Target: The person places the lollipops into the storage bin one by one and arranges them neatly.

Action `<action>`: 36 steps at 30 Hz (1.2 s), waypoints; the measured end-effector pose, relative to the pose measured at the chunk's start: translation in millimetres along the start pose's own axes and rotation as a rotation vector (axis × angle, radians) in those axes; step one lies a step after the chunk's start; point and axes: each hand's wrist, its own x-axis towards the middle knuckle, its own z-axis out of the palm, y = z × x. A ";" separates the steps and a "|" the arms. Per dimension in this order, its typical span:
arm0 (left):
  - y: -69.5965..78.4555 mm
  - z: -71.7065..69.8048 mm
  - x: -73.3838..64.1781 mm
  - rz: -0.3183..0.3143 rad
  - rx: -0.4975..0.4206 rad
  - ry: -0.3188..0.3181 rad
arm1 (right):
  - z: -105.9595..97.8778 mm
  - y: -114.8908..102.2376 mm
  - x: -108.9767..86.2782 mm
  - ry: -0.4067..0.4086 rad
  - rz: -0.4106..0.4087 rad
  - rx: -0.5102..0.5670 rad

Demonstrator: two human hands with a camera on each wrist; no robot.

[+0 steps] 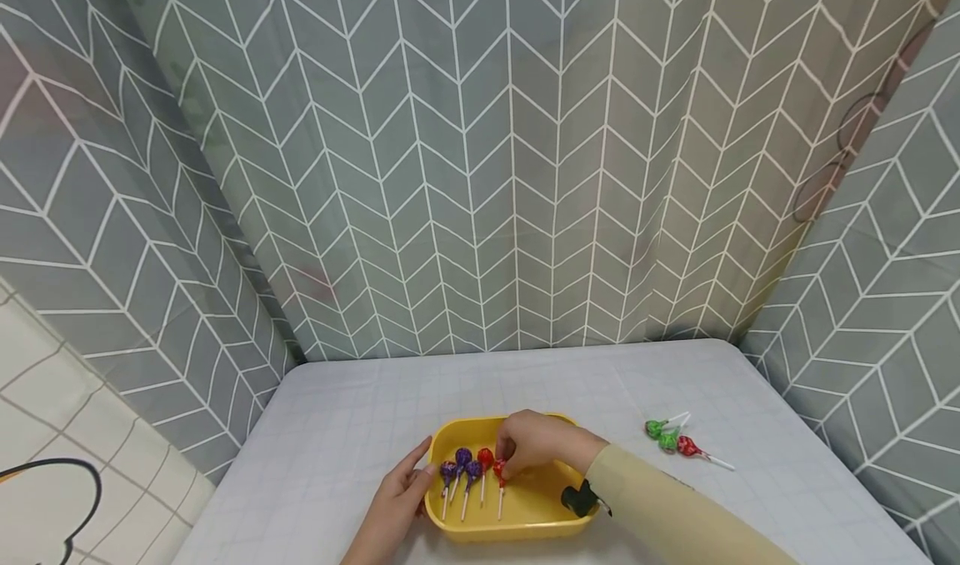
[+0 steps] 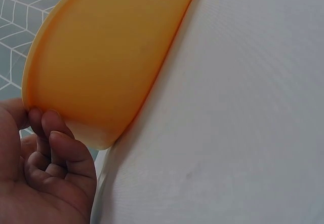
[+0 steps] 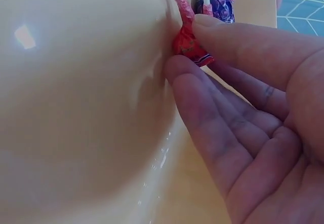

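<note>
In the head view, my left hand [image 1: 396,497] grips the left end of a yellow tray [image 1: 517,535], its thumb at the rim. The left wrist view shows that hand's curled fingers [image 2: 68,148] against the tray's outer end. My right hand [image 1: 538,440] reaches inside the tray and pinches a red-wrapped lollipop [image 1: 500,487] by its head. The right wrist view shows this lollipop [image 3: 188,40] between thumb and fingertips. Just left of it lies another red lollipop [image 1: 485,458], followed by three purple lollipops [image 1: 472,470]. All their sticks point toward me.
Two green lollipops [image 1: 668,441] and a red lollipop [image 1: 687,446] lie on the white tablecloth [image 1: 360,432], right of the tray. A grey chevron-patterned curtain [image 1: 480,215] stands behind the table, with similar cloth at both sides. A dark wristband piece [image 1: 578,499] hangs under my right sleeve.
</note>
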 end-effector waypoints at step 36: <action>-2.6 -1.2 2.8 0.019 0.000 -0.016 | -2.0 3.1 -0.4 0.033 0.028 0.072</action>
